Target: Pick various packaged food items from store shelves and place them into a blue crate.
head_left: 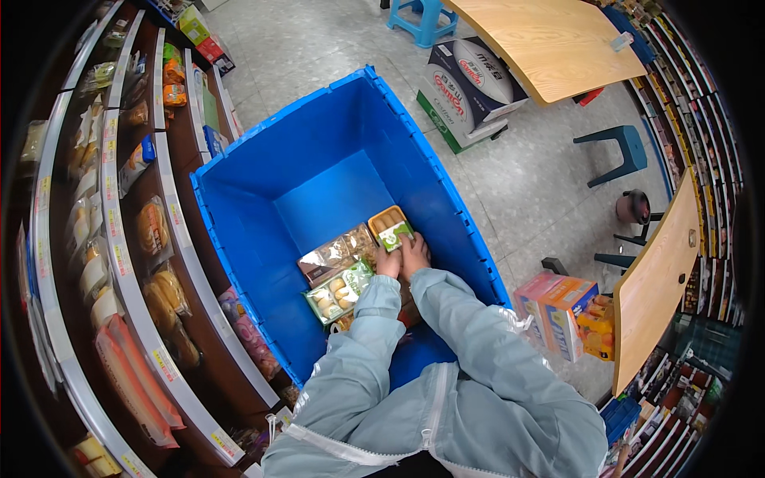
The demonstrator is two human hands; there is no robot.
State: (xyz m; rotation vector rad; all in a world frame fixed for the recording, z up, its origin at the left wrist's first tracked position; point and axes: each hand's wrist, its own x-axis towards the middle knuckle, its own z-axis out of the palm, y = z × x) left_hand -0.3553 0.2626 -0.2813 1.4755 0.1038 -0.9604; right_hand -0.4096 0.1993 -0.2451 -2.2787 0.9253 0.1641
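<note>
Both my arms reach down into a large blue plastic crate (333,178). A small pack of oblong pastries (390,226) in an orange tray with a green-and-white label is between my hands, low in the crate near its right wall. My right hand (415,256) is closed on the pack's near right corner. Against its near edge, my left hand (388,262) is closed too, its fingers partly hidden. To the left lie a clear-topped brown pack of baked goods (335,253) and a green-and-white pack of round pale pastries (338,293). My sleeves hide what lies nearer.
Shelves of packaged bread (153,227) run close along the crate's left side. On the right are a dark carton (470,88), a wooden table (550,40), teal stools (625,151), another wooden top (657,287) and an orange-and-white box (554,307). A blue stool (425,20) stands far off.
</note>
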